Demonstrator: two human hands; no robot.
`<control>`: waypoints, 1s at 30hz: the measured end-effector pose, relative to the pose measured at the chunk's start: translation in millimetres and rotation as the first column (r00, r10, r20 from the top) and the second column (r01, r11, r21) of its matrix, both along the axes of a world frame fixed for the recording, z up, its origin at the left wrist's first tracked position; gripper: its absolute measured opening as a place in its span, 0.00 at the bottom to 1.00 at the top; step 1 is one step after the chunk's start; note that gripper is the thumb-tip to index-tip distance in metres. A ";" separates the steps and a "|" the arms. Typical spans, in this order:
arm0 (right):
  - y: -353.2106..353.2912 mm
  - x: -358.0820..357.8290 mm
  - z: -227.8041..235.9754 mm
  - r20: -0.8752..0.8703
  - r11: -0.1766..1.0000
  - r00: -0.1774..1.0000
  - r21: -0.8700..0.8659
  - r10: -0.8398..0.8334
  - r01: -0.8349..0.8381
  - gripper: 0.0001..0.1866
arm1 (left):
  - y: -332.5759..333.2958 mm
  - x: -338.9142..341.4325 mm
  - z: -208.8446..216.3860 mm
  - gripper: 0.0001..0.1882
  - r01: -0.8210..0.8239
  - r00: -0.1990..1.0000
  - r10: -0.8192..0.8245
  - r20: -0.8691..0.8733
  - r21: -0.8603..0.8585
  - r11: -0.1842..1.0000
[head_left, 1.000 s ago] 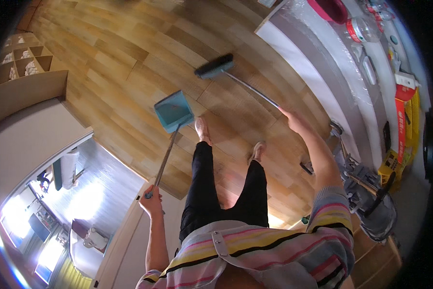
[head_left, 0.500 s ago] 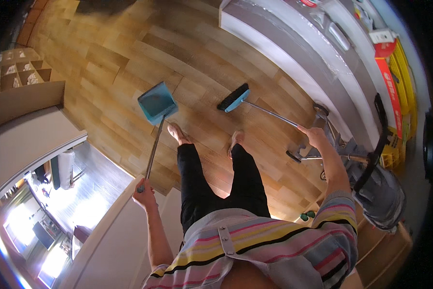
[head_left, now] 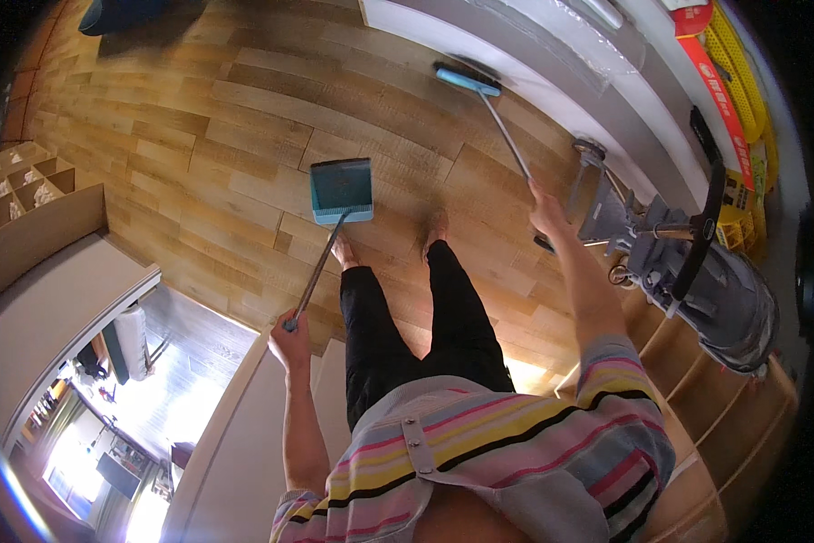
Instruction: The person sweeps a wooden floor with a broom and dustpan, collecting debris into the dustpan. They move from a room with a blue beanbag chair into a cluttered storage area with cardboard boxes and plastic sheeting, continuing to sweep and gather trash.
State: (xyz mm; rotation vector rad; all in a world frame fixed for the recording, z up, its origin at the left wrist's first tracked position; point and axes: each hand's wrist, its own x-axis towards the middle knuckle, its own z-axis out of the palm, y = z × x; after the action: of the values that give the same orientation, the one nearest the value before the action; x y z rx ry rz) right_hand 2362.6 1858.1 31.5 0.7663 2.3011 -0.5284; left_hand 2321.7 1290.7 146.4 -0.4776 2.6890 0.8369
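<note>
Big wood-plank floor here, with white stepped shelving off to the right and a gray stroller beside it. The broom, blue head and black bristles, is way out by the foot of the shelving, while the long-handled blue dustpan is just ahead of the person's feet, can't tell if it's touching the planks. Right hand's gripping the broom's stick, left hand's curled tight around the dustpan's handle end.
</note>
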 end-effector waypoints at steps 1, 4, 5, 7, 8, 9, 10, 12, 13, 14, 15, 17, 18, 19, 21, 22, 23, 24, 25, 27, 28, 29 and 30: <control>-13.3 -3.9 -20.0 -0.021 0.996 0.997 -0.041 -0.080 0.079 0.38 | -4.8 -0.5 -9.1 0.13 0.027 0.999 -0.027 0.020 0.009 1.000; -77.2 -18.4 -19.6 0.128 0.955 0.959 -0.128 -0.253 0.269 0.38 | 11.2 -15.5 7.1 0.10 0.178 0.983 -0.172 0.056 -0.128 0.976; -97.2 -4.3 -17.5 0.151 0.924 0.939 -0.185 -0.309 0.334 0.38 | 18.9 -22.8 17.7 0.09 0.225 0.972 -0.213 0.096 -0.148 0.963; -121.7 50.6 -38.1 0.112 0.912 0.940 -0.231 -0.321 0.339 0.39 | 21.9 -34.3 14.7 0.09 0.369 0.928 -0.355 0.111 -0.158 0.916; -131.5 69.9 -42.2 0.109 0.931 0.956 -0.221 -0.272 0.290 0.39 | 21.9 -38.5 11.8 0.10 0.428 0.903 -0.413 0.117 -0.167 0.888; -140.6 89.6 -44.0 0.104 0.947 0.968 -0.207 -0.228 0.245 0.40 | 23.8 -43.5 7.8 0.09 0.453 0.886 -0.424 0.187 -0.156 0.878; -153.7 93.0 -28.9 0.161 0.957 0.969 -0.194 -0.188 0.218 0.40 | 22.7 -47.1 3.0 0.08 0.489 0.865 -0.459 0.204 -0.142 0.860; -175.8 107.7 -6.1 0.212 0.965 0.966 -0.181 -0.151 0.191 0.40 | 27.1 -58.1 -6.1 0.07 0.566 0.814 -0.536 0.225 -0.100 0.818; -184.1 122.7 0.2 0.211 0.964 0.965 -0.180 -0.157 0.196 0.40 | 38.8 -66.3 -5.7 0.07 0.617 0.770 -0.576 0.274 -0.090 0.782; -193.8 131.0 6.7 0.209 0.963 0.966 -0.188 -0.155 0.195 0.40 | 41.7 -69.3 -10.5 0.07 0.655 0.741 -0.617 0.264 -0.082 0.751; -199.9 136.4 12.5 0.219 0.959 0.963 -0.198 -0.159 0.204 0.40 | 43.9 -71.1 -15.4 0.08 0.689 0.712 -0.655 0.254 -0.075 0.720; -212.7 140.9 28.7 0.243 0.949 0.955 -0.224 -0.167 0.223 0.40 | 53.9 -76.7 -19.9 0.08 0.747 0.646 -0.686 0.335 -0.092 0.659; -213.6 149.4 31.2 0.171 0.946 0.967 -0.234 -0.188 0.226 0.40 | 56.9 -73.4 -23.7 0.08 0.744 0.650 -0.689 0.320 -0.082 0.663; -209.5 159.5 33.5 0.095 0.943 0.973 -0.241 -0.211 0.228 0.39 | 59.6 -69.5 -29.7 0.08 0.742 0.654 -0.695 0.299 -0.071 0.667; -202.5 166.4 44.9 0.010 0.926 0.961 -0.265 -0.277 0.269 0.37 | 69.0 -61.7 -33.9 0.08 0.729 0.665 -0.683 0.302 -0.067 0.681; -197.7 164.6 46.4 -0.010 0.930 0.958 -0.245 -0.287 0.276 0.37 | 76.6 -54.3 -34.3 0.08 0.718 0.672 -0.663 0.330 -0.073 0.692; -192.8 162.6 46.1 -0.030 0.933 0.955 -0.225 -0.294 0.280 0.37 | 84.3 -46.5 -34.6 0.08 0.705 0.680 -0.640 0.359 -0.079 0.705; -187.4 161.4 43.5 -0.049 0.937 0.953 -0.207 -0.298 0.282 0.36 | 93.0 -39.9 -36.1 0.09 0.682 0.702 -0.620 0.350 -0.081 0.727; -179.8 156.1 33.1 -0.017 0.937 0.952 -0.184 -0.304 0.296 0.37 | 101.2 -33.4 -37.8 0.09 0.667 0.715 -0.607 0.348 -0.079 0.741; -167.9 147.2 1.2 -0.100 0.972 0.971 -0.109 -0.217 0.206 0.39 | 118.2 -23.9 -38.9 0.10 0.627 0.743 -0.562 0.363 -0.086 0.774; -158.8 139.5 -13.2 -0.149 0.986 0.975 -0.068 -0.163 0.155 0.40 | 127.3 -20.1 -41.8 0.11 0.605 0.762 -0.541 0.357 -0.095 0.790; -154.2 125.1 -14.7 -0.074 0.973 0.975 -0.114 -0.209 0.200 0.40 | 134.9 -14.3 -45.5 0.11 0.580 0.780 -0.515 0.355 -0.104 0.808; -158.8 105.8 -4.5 0.012 0.956 0.968 -0.160 -0.249 0.248 0.41 | 140.0 -6.3 -48.3 0.11 0.555 0.796 -0.487 0.360 -0.114 0.824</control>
State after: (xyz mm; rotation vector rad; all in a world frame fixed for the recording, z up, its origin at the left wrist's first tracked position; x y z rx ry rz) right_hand 2468.4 1699.4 27.0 0.9807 2.1501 -0.8206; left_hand 2315.4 1430.8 98.1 0.1053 2.4193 0.2782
